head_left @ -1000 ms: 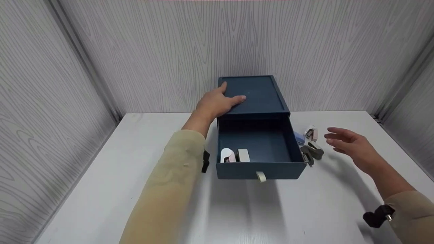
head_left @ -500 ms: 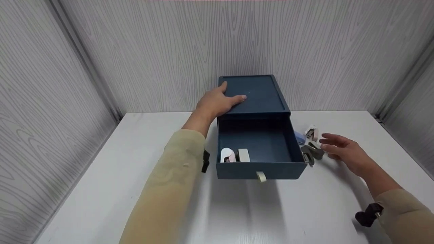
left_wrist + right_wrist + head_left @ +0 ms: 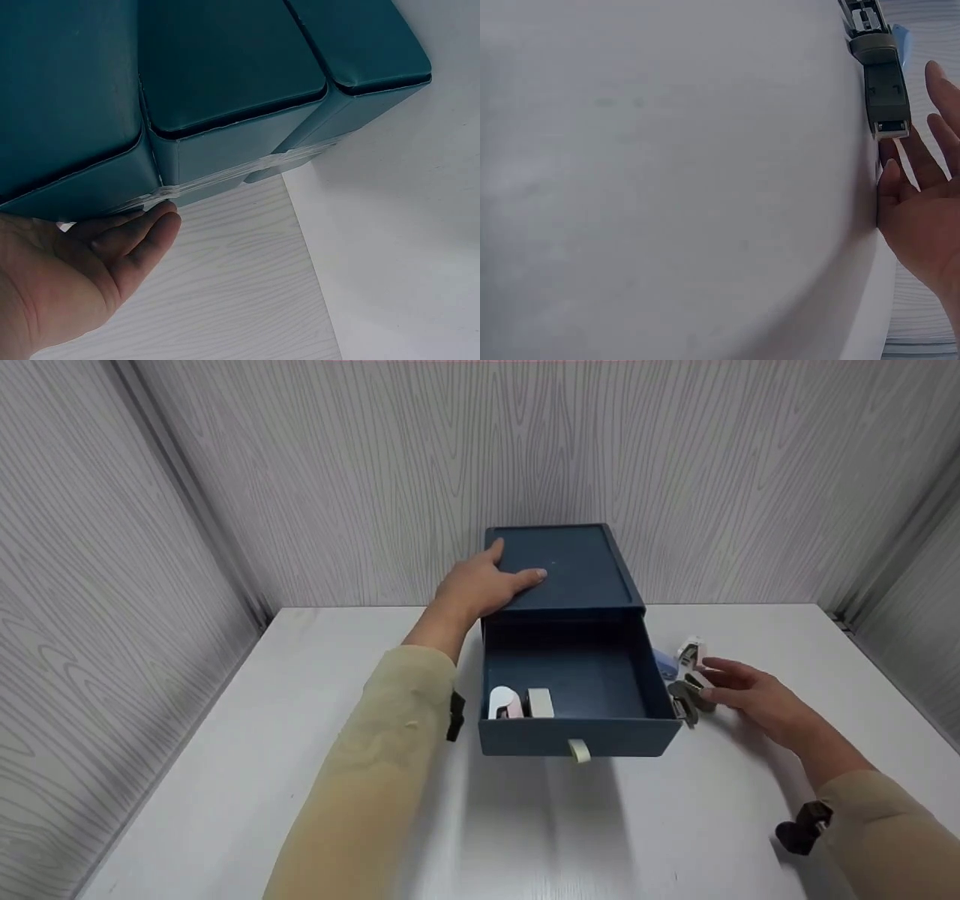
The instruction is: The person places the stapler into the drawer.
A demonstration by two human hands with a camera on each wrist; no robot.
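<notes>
Reaching lower and further in than a second ago, the right hand (image 3: 750,697) has come down from the air to the table (image 3: 300,780), and its straight, spread fingers now touch a grey-green stapler (image 3: 694,694) lying just beside the right wall of the open drawer (image 3: 577,735). Its grip has not closed: the right wrist view shows the fingertips (image 3: 891,171) only brushing the stapler's end, nothing pinched. The left hand (image 3: 480,585) has not moved; it lies flat on the left edge of the dark blue box (image 3: 570,562), fingers straight and pressing down, seemingly to keep the box from sliding while the drawer stands pulled out toward the person. The left wrist view shows that hand's fingers (image 3: 127,240) against the box's lower edge. Inside the drawer, two small staplers stand side by side against the front wall: one white and pink (image 3: 502,703), one pale grey (image 3: 540,703). Outside, to the drawer's right, a loose cluster holds three or perhaps four more: the grey-green one under the fingers, a second dark one (image 3: 681,711) touching it, a white one (image 3: 690,651) behind, and a light blue one (image 3: 665,664) partly hidden by the drawer wall. A small cream pull tab (image 3: 577,750) hangs from the drawer front.
</notes>
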